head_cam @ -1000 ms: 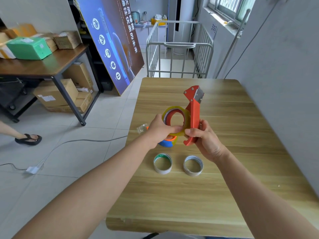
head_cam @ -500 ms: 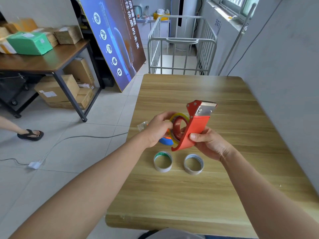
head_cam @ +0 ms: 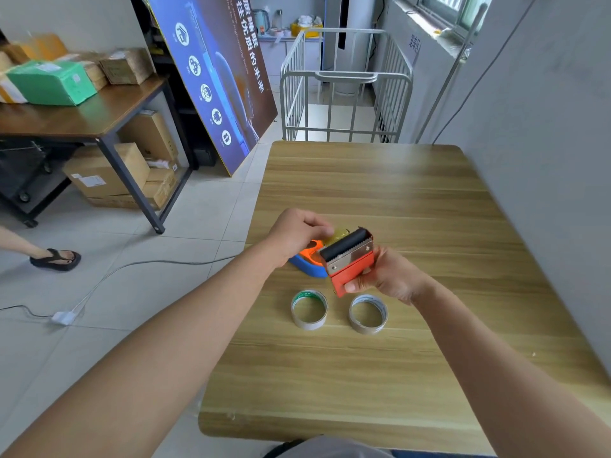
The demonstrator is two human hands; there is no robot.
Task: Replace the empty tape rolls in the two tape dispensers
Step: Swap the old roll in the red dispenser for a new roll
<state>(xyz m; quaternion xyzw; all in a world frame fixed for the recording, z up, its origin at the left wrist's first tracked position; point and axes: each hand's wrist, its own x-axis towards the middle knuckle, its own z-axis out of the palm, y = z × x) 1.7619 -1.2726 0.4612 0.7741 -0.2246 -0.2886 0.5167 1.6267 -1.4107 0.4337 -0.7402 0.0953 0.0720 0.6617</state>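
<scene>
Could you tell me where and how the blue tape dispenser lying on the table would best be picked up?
Probably from the left table edge, by its curved blue body: the blue tape dispenser lies flat beside that edge, and only that rim shows. The left hand hovers over it, and the red dispenser in the right hand covers its other end.

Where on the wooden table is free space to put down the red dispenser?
Free: the wooden table beyond both hands, and the near strip before the two empty tape cores. Crowded: around the blue dispenser and the cores.
</scene>
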